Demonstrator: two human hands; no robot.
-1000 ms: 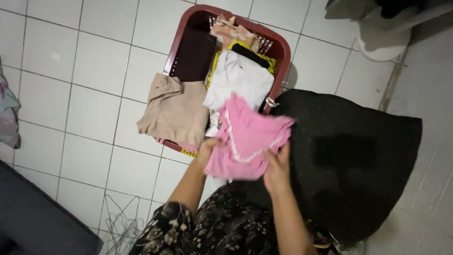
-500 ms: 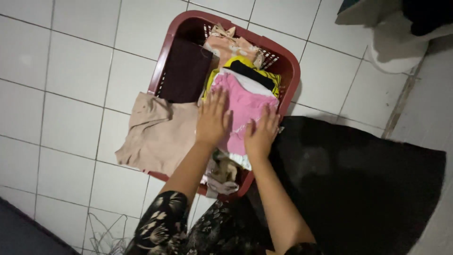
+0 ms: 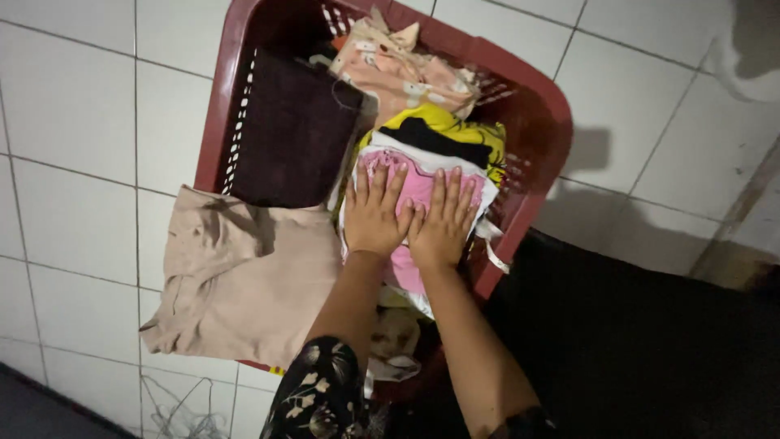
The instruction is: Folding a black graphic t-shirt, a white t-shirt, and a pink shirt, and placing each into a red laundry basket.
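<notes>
— Pressing down flat on the pink garment [image 3: 418, 191], both hands side by side: left hand [image 3: 375, 215] and right hand [image 3: 443, 223], fingers spread, palms down, nothing clenched or pinched, no grip taken on the cloth.

— And where does that pink piece sit?

— On top of the folded stack inside the red laundry basket [image 3: 532, 89], near the basket's right wall. Lying on a white folded piece [image 3: 487, 191], and beyond that, toward the basket's far end, a yellow and black garment [image 3: 443, 130].

— Anything else in the basket?

— Peach patterned cloth [image 3: 406, 73] at the far corner, crumpled rather than folded. Dark brown folded fabric [image 3: 292, 134] along the basket's left wall, flat and rectangular. Beige garment [image 3: 244, 276] draped over the basket's near left rim, wrinkled, spilling out onto the floor. Small pale crumpled cloth [image 3: 394, 345] at the near end, between the forearms.

— Basket itself?

— Hard plastic, rounded corners, slotted holes in the walls.

— And around the basket?

— White tiled floor [image 3: 73, 122], glossy square tiles with dark grout lines, left of and beyond the basket. Large black fabric [image 3: 642, 341] spread to the right of the basket, matte and dim. Floral dark sleeve [image 3: 321, 394] on the left arm, near the basket's close edge. Dim light, basket shadow falling on the tiles to its right.
</notes>
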